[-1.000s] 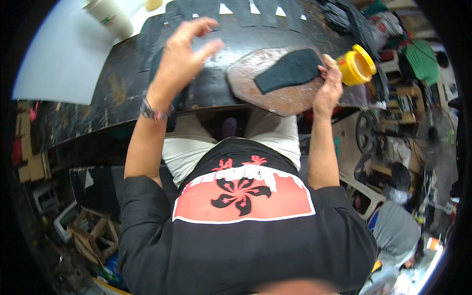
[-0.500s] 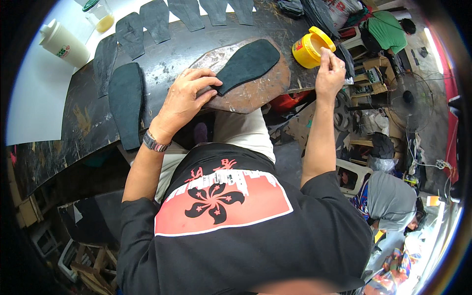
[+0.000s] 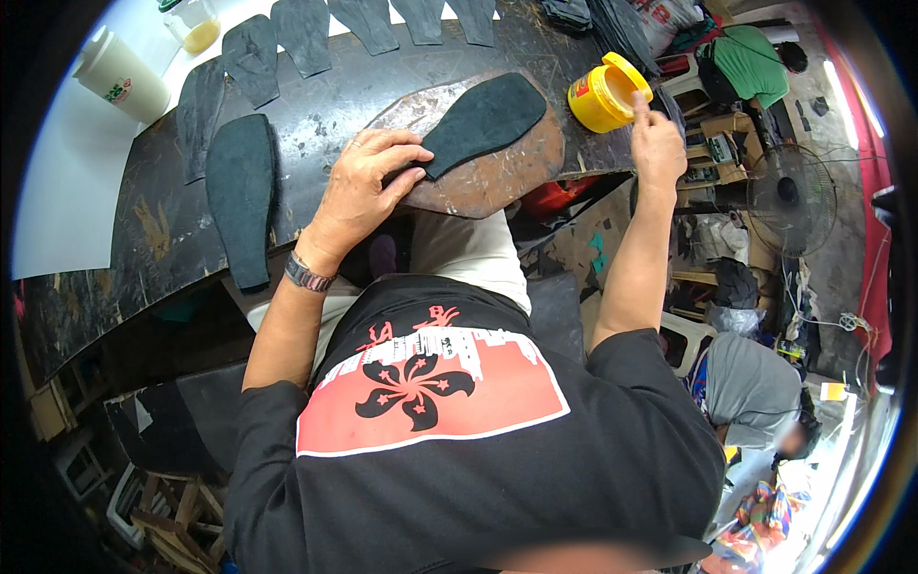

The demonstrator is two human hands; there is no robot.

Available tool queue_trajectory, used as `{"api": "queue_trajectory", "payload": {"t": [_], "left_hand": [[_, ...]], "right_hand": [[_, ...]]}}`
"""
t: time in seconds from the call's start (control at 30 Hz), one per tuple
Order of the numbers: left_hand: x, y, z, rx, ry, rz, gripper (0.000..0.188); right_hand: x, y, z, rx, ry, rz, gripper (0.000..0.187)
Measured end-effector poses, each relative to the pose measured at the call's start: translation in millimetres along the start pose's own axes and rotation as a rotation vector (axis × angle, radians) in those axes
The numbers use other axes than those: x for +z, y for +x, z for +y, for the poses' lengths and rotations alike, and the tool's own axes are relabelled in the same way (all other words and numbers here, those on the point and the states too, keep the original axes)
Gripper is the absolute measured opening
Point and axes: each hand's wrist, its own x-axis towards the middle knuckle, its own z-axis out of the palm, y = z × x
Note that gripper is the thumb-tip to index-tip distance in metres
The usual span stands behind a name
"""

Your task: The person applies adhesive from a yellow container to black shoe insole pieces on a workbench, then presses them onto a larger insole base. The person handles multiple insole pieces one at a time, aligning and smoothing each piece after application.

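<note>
A dark, sole-shaped piece (image 3: 490, 115), like a shoe insole, lies on a worn brown board (image 3: 521, 177) at the table's edge. My left hand (image 3: 371, 177) pinches its narrow end between thumb and fingers. At the right stands a yellow tub (image 3: 595, 101), its yellow lid tipped up at the back and some pale contents inside. My right hand (image 3: 659, 148) is just beside the tub's mouth, fingers curled in and one digit pointing up towards the rim. Whatever those fingers may hold is hidden.
Another dark insole (image 3: 241, 201) lies left on the black table (image 3: 158, 225). Several thinner dark pieces (image 3: 300, 38) line the far side, near a white bottle (image 3: 124, 77) and a glass jar (image 3: 198, 29). Two people and a fan (image 3: 790, 196) are at right.
My right hand has shifted slightly right and down beside the tub, and its wrist has turned. My left hand keeps its pinch on the insole.
</note>
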Motion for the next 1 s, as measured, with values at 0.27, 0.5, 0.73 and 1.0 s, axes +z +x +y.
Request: {"api": "queue_trajectory", "payload": {"t": [0.27,0.5,0.73,1.0], "left_hand": [[2.4,-3.0,0.8,-0.013,0.002,0.026,0.021],[4.9,-3.7,-1.7,0.029,0.045,0.065,0.017],[5.6,-4.5,-2.7,0.026,0.036,0.070,0.017],[5.3,-6.6,-3.1,0.022,0.041,0.082,0.017]], "right_hand": [[53.5,-48.6,-44.5,-0.550,0.979,-0.332,0.072],[85.4,-53.0,-66.3,-0.615,0.124,-0.147,0.072],[84.6,-42.4,-73.9,-0.759,0.028,-0.170,0.073],[78.4,-60.9,-73.1,-1.014,0.040,-0.230,0.062]]}}
